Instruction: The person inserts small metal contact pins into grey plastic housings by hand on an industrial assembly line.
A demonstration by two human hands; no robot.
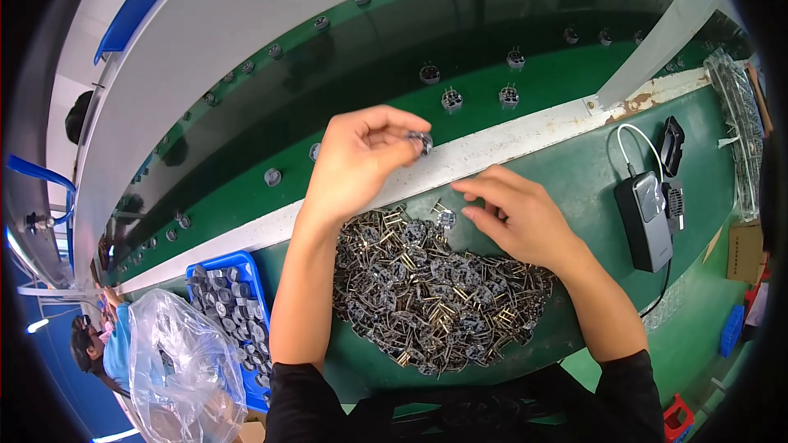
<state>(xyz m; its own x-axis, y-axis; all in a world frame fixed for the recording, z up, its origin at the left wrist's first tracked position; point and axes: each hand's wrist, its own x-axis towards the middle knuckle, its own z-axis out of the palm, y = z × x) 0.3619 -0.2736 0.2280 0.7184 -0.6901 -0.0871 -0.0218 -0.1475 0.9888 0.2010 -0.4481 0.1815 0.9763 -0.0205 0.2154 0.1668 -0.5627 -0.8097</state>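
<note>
My left hand is raised over the white rail, its thumb and fingers pinching a small round dark plug part. Lower and to the right, my right hand has its thumb and forefinger apart with nothing between them. Close to those fingertips, a single pronged plug insert lies at the upper edge of a big pile of plug inserts. The pile is dark plastic with brass-coloured pins, heaped on the green worktable between my forearms.
Beyond the white rail, a green conveyor belt carries scattered round parts, some with upright pins. A blue tray of grey round caps and a clear plastic bag stand left. A black-and-grey device with cables lies right. Another person is far left.
</note>
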